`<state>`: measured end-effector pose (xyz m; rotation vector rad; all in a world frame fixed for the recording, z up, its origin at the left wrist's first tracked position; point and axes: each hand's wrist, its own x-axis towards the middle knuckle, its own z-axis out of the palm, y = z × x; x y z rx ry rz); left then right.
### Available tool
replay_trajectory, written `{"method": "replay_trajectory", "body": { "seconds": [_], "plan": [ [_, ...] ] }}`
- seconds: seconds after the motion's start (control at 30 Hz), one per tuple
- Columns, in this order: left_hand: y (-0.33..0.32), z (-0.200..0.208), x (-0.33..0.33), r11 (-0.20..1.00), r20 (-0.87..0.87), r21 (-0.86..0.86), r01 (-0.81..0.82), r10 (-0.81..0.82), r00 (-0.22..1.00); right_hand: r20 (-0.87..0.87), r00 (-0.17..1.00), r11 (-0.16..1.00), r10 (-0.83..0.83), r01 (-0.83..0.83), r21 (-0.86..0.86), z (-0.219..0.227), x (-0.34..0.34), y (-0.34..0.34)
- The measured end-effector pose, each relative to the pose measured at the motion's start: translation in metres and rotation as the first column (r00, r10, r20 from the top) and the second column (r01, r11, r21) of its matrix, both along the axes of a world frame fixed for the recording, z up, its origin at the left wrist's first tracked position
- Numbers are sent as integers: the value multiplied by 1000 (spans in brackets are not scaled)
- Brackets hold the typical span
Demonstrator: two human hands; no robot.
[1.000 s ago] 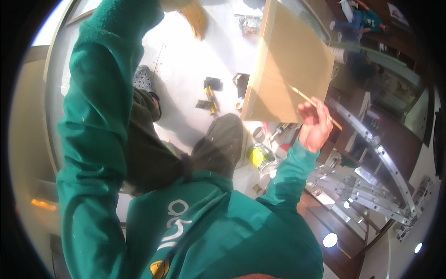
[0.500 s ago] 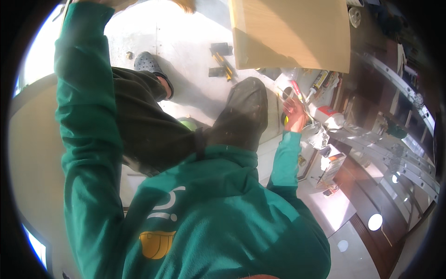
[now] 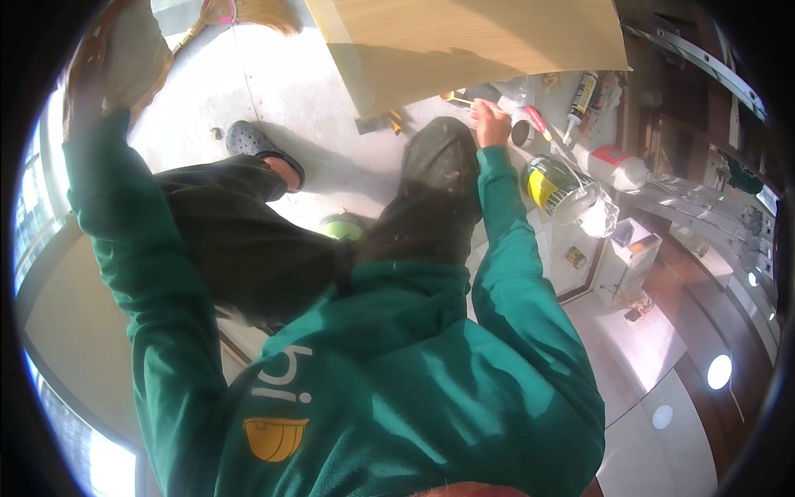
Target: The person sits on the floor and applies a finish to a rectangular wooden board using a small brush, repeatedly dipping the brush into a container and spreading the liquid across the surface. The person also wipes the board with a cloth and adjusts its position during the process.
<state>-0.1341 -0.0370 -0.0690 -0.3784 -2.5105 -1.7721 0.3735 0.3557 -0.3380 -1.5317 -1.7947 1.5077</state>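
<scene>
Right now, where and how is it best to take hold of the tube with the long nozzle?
Probably around the straight body of the tube, from overhead. The body is wider than the thin nozzle, which points down in the picture, and the red-handled tool to its left could hinder a sideways approach.

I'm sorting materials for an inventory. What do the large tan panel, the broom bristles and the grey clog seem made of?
Large tan panel: perhaps wood or laminate, smooth, judging by faint grain.
Broom bristles: likely plant fibre, unpolished, given fine golden strands.
Grey clog: probably moulded foam, matt; thick, seamless-looking upper.
</scene>
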Motion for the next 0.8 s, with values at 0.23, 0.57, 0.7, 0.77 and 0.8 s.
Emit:
{"method": "replay_trajectory", "body": {
  "seconds": [0.23, 0.57, 0.7, 0.77, 0.8],
  "plan": [
    [28, 4, 8, 1000, 44, 15, -23, 23, 999, 209, 968, 971, 136, -172, 164, -72, -15, 12],
    [48, 27, 37, 889, -162, -454, -56, -21, 987, 356, 915, 933, 191, -281, 223, -64, -22, 1],
    [60, 56, 66, 458, -425, -857, -237, -367, 828, 212, 966, 960, 148, -192, 202, -79, -15, 8],
    [65, 59, 67, 510, -383, -843, -172, -342, 858, 171, 985, 987, -11, -17, 160, -85, -6, 14],
    [59, 50, 54, 654, -280, -753, -76, -213, 936, 143, 986, 989, -86, 67, 133, -85, -9, 14]
  ]
}}
